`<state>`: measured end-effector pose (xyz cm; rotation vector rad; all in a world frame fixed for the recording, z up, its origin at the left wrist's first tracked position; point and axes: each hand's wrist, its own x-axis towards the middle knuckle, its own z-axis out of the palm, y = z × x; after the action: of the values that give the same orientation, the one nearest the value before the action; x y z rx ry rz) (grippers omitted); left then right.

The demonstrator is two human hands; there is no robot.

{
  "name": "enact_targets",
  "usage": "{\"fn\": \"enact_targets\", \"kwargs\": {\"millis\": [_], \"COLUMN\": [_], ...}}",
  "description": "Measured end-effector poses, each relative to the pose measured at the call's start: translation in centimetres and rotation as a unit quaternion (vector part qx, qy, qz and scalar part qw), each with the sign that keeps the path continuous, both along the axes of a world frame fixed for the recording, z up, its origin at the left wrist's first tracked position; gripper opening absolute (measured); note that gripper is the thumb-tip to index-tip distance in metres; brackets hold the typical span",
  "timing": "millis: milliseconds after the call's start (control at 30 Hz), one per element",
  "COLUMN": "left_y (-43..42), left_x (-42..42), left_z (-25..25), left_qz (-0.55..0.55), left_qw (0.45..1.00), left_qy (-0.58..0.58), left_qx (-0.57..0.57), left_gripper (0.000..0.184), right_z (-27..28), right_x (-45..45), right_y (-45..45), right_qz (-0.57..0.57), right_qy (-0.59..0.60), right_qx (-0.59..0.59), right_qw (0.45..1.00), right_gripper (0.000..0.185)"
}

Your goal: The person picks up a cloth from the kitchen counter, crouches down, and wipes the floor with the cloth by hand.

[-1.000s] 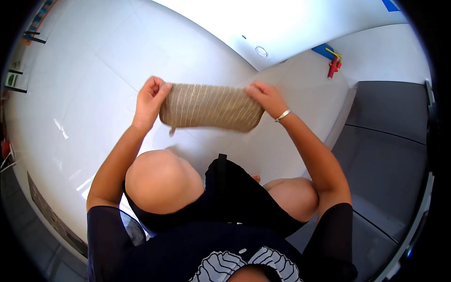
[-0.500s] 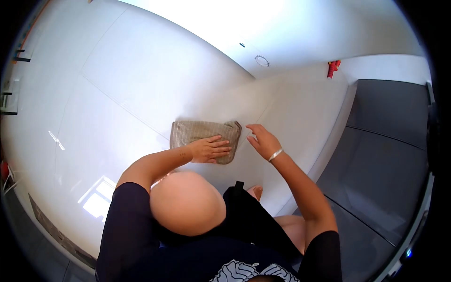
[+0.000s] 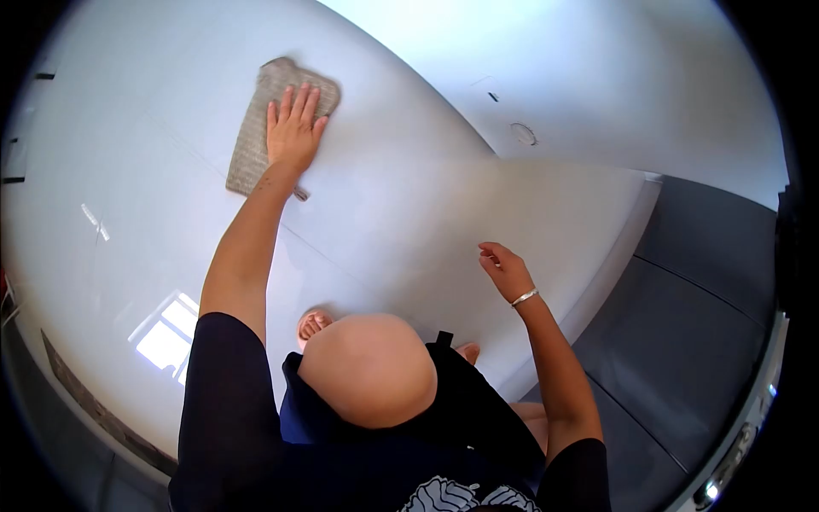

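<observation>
My left hand (image 3: 294, 138) lies flat, fingers spread, on a folded brown cloth (image 3: 253, 154) and presses it to the glossy pale floor (image 3: 384, 205). A small corner of the cloth sticks out by the wrist. Some of the cloth is hidden beneath the palm. Over the floor to the right hovers my right hand (image 3: 507, 271), with a bracelet (image 3: 525, 297) on its wrist. Its fingers are loosely bent and slightly apart, and nothing shows in them.
A dark grey stepped surface (image 3: 682, 316) with a pale edge runs along the right. At the top right stands a smooth white panel (image 3: 597, 94). My bent knee (image 3: 368, 367) is close in front, with a bare foot (image 3: 313, 326) beside it.
My left hand has slid the cloth forward and left across the floor, turning it. The right hand has drawn back a little to the right. The red object by the panel no longer shows.
</observation>
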<state>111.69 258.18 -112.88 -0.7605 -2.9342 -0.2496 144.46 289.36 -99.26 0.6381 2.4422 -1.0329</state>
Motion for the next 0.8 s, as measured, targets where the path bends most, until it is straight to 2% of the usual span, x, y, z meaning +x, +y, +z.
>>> {"fn": "enact_targets", "kwargs": {"millis": [33,100,133,167,200,233,267,300,333,367,433,500,533,567,600,633,700,733,800], "left_y": [-1.6,-1.4,0.0,0.4,0.7,1.2,2.2,3.3,2.3,1.5,0.8,-0.7,-2.4,-4.0,-5.2,-5.6,-7.1,-5.5,-1.5], "left_x": [0.8,4.8,7.6,11.8,16.1,20.6,23.9,27.7,29.4,29.2,28.2,22.0,18.7,15.6,11.3,8.1,2.7,1.0,-1.6], "left_z": [0.2,1.3,5.3,3.1,1.3,0.8,1.8,2.1,0.6,0.1,-1.0,0.4,0.6,2.2,3.5,3.3,-0.3,-1.0,-1.8], "left_qz": [0.032,0.028,-0.007,-0.1,-0.233,-0.338,-0.394,-0.494,-0.526,-0.524,-0.552,-0.429,-0.373,-0.269,-0.213,-0.088,0.02,0.013,0.113], "left_qw": [0.999,0.998,0.988,0.986,0.954,0.921,0.873,0.844,0.809,0.81,0.771,0.798,0.874,0.944,0.97,0.983,0.999,0.999,0.993], "left_qy": [0.01,-0.033,-0.144,-0.129,-0.154,-0.138,-0.272,-0.207,-0.177,-0.175,-0.249,-0.372,-0.261,-0.166,-0.118,-0.143,-0.006,-0.006,-0.001], "left_qx": [0.003,-0.046,-0.059,-0.017,0.112,0.137,0.095,0.021,0.195,0.196,0.197,0.202,0.167,0.089,0.006,-0.073,-0.048,-0.044,-0.042], "left_gripper": [0.059,0.062,0.065,0.068,0.069,0.069,0.067,0.065,0.064,0.064,0.064,0.061,0.059,0.06,0.062,0.06,0.058,0.058,0.057], "right_z": [-0.2,-1.5,-1.9,-2.2,-2.6,-3.0,-2.8,-2.1,-2.0,-1.8,-1.3,-1.2,-1.4,-1.6,-1.8,-1.8,-1.7,-1.8,-2.0], "right_x": [-0.1,-0.6,-0.8,-1.1,-1.4,-1.7,-2.6,-2.9,-3.2,-3.3,-3.4,-2.9,-2.5,-2.1,-1.9,-1.9,-1.5,-1.3,-0.6], "right_y": [-0.2,-1.0,-1.4,-1.9,-2.7,-3.8,-5.0,-5.3,-5.9,-6.5,-6.4,-5.0,-4.2,-3.7,-3.0,-2.5,-2.1,-2.1,-2.5], "right_qz": [-0.014,-0.031,-0.054,-0.048,-0.022,0.003,0.027,0.026,0.057,0.088,0.109,0.121,0.113,0.105,0.097,0.091,0.046,0.039,0.025], "right_qy": [0.005,-0.005,-0.019,-0.015,-0.012,-0.007,-0.02,-0.028,-0.033,-0.038,-0.049,-0.082,-0.081,-0.076,-0.071,-0.069,-0.06,-0.06,-0.051], "right_qx": [-0.01,-0.049,-0.076,-0.081,-0.089,-0.094,-0.09,-0.087,-0.087,-0.087,-0.07,-0.041,-0.034,-0.032,-0.032,-0.028,-0.057,-0.053,-0.066], "right_qw": [1.0,0.998,0.995,0.995,0.996,0.996,0.995,0.995,0.994,0.992,0.99,0.988,0.99,0.991,0.992,0.993,0.996,0.996,0.996], "right_gripper": [0.028,0.027,0.027,0.027,0.027,0.027,0.027,0.027,0.027,0.028,0.028,0.028,0.028,0.028,0.029,0.029,0.028,0.028,0.028]}}
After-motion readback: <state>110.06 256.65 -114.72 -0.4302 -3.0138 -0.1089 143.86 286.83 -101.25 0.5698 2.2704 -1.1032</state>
